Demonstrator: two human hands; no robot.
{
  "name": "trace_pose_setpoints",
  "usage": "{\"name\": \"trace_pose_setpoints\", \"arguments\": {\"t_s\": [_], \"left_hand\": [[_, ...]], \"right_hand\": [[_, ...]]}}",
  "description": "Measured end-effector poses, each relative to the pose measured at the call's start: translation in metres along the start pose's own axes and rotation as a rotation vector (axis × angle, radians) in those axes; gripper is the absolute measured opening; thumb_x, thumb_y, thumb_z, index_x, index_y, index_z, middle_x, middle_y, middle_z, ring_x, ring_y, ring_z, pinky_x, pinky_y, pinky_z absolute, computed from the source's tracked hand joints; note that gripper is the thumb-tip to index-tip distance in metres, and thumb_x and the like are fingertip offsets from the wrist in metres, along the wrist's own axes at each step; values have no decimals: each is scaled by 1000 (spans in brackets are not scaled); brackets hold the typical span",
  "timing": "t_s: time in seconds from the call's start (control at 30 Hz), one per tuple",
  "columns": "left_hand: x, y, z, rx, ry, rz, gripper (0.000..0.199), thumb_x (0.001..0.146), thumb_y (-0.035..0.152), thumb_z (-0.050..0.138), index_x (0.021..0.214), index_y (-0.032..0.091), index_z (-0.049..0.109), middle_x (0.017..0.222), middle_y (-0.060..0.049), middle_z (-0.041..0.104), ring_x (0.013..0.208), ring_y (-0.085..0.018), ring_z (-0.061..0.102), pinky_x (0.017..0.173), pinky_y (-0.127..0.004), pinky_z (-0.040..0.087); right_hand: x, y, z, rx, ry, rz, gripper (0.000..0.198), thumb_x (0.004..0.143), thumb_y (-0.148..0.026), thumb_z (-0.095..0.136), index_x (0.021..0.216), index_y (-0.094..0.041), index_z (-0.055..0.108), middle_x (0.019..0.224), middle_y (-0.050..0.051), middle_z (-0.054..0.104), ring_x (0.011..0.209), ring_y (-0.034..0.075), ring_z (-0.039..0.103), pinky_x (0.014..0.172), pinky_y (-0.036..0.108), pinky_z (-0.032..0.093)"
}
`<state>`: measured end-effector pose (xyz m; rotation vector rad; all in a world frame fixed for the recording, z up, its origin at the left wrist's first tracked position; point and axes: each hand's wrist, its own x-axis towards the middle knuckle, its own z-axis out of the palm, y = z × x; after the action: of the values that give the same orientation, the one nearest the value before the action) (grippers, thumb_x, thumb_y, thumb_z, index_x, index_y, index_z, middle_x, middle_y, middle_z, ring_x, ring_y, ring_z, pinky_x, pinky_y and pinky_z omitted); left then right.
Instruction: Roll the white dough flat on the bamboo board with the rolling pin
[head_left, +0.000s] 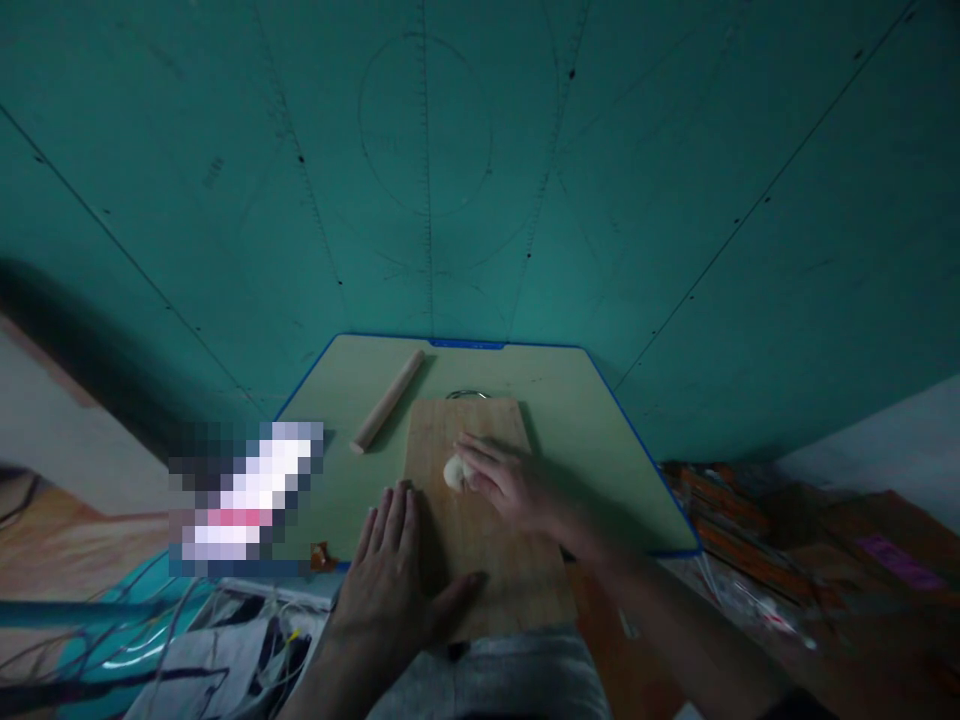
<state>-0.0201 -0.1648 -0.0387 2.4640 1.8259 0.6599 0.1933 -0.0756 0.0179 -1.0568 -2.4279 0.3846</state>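
A wooden cutting board lies lengthwise in front of me, its metal handle at the far end. On it sits a small pale lump that looks like dough. My right hand reaches in from the right, its fingers curled against the dough and hiding part of it. At the board's left edge rests my left hand, fingers stretched out and thumb spread over the wood. A wooden rolling pin lies slanted beyond the board on the left.
Under the board is a pale green tabletop with a blue rim, against a green wall. A blurred-out object stands at the left edge. Cables hang lower left; cardboard boxes are stacked at right.
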Motion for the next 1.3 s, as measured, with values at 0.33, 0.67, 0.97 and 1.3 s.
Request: {"name": "trace_pose_setpoints", "arguments": {"t_s": [0.33,0.67,0.97,1.3], "left_hand": [[1,-2,-5,-22,-25,42,114,75,70,59,156,7,10,156,-29,31,144,-45,30,113,-63,33],[9,2,-13,-30,2,23,98,82,67,54,153,7,21,152,-29,40,143,-45,32,112,-65,33],[91,50,-27,-157,-98,224,38,92,40,57,123,17,60,136,-16,59,134,-34,47,105,-51,47],[150,39,-9,16,-94,235,38,97,27,45,128,10,59,147,-22,48,142,-36,38,115,-56,33]], "right_hand": [[31,-30,6,-146,-83,-59,43,100,-37,50,138,-16,55,144,12,56,134,24,49,114,42,37],[-15,-8,3,76,-1,-2,57,95,-26,54,150,-20,40,149,12,50,137,24,47,113,45,41],[-36,17,6,234,371,337,50,93,-14,37,140,-22,52,138,9,61,130,20,55,110,43,46],[-40,18,17,43,294,328,45,95,-12,34,135,-16,54,136,15,60,130,23,54,109,44,47]]}}
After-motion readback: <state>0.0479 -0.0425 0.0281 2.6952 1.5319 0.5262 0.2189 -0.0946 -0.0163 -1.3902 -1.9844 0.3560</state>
